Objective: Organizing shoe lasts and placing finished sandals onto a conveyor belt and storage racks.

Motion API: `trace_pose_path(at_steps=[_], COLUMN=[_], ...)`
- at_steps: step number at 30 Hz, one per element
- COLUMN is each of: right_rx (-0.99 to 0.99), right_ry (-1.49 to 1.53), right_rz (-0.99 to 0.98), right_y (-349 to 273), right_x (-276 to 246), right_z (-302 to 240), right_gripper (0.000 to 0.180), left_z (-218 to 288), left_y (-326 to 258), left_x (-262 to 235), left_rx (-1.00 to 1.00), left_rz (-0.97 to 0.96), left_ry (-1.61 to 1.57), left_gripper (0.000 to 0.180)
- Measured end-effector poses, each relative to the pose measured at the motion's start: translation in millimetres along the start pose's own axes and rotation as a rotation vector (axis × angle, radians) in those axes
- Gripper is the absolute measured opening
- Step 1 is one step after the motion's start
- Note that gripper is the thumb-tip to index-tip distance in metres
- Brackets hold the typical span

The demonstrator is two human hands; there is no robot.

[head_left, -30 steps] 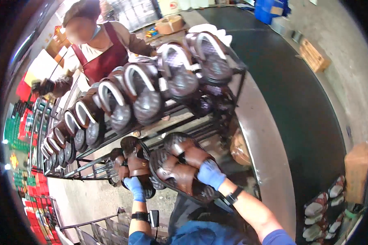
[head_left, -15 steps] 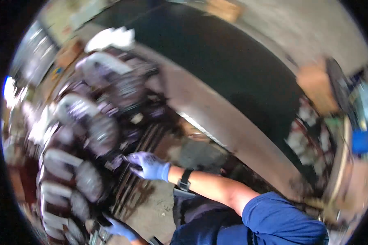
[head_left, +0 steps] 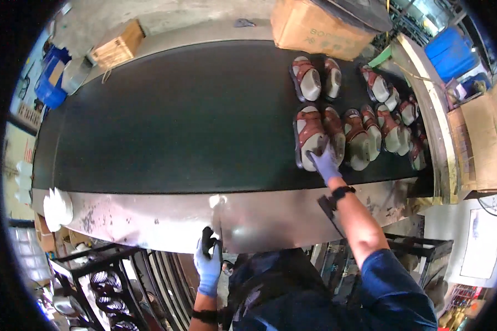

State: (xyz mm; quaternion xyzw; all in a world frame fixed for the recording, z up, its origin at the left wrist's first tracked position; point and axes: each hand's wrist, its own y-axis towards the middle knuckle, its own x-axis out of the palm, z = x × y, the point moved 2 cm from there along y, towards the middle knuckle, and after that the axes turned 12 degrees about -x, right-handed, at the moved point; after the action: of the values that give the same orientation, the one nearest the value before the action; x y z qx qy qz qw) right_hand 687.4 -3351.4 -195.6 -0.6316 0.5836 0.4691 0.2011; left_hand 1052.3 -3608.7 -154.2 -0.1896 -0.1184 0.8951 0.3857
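Observation:
My right hand (head_left: 327,161), in a pale blue-purple glove, is closed at the heel end of a red-brown sandal (head_left: 309,122) fitted on a grey shoe last. A second sandal (head_left: 333,118) stands close beside it, near my fingers. Both rest on a dark conveyor belt (head_left: 176,121), towards its right end. My left hand (head_left: 208,263), gloved in blue with dark fingertips, hovers by the belt's near metal edge (head_left: 270,220). Its fingers are loosely curved with a gap to the thumb, and nothing shows in them.
More sandals on lasts (head_left: 391,129) stand right of my right hand. Beyond them are a wooden board (head_left: 436,127) and a cardboard box (head_left: 320,30). White lasts or forms (head_left: 57,209) sit on the metal edge at left. A black rack (head_left: 99,251) stands below.
My view has swung from the crowded rack of shoe lasts to the belt. My right hand has gone from beside the rack to a sandal on the belt; my left hand is now near the metal edge.

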Motion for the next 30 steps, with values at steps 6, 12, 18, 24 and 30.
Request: trace_pose_path(at_steps=[6,12,18,24,30], right_rx=[0.000,-0.175,0.218,-0.001,0.129], right_ry=[0.190,-0.034,0.120,0.101,0.107], right_rz=[-0.232,0.013,-0.229,-0.380,-0.404], right_y=[-17,36,66,93,-43], right_x=[58,-27,34,92,83], right_z=[-48,19,76,-68,-102], right_gripper=[0.079,0.075,0.094,0.087,0.095], left_z=[62,65,72,100,48], left_y=[132,199,229,294,192], left_x=[166,218,224,199,155], left_rx=[0.069,-0.076,-0.146,0.078,-0.089], left_rz=[-0.205,0.109,0.075,-0.002,-0.071], left_ry=[0.034,0.486,0.695,0.720,0.676], left_gripper=[0.062,0.091,0.088,0.079,0.098])
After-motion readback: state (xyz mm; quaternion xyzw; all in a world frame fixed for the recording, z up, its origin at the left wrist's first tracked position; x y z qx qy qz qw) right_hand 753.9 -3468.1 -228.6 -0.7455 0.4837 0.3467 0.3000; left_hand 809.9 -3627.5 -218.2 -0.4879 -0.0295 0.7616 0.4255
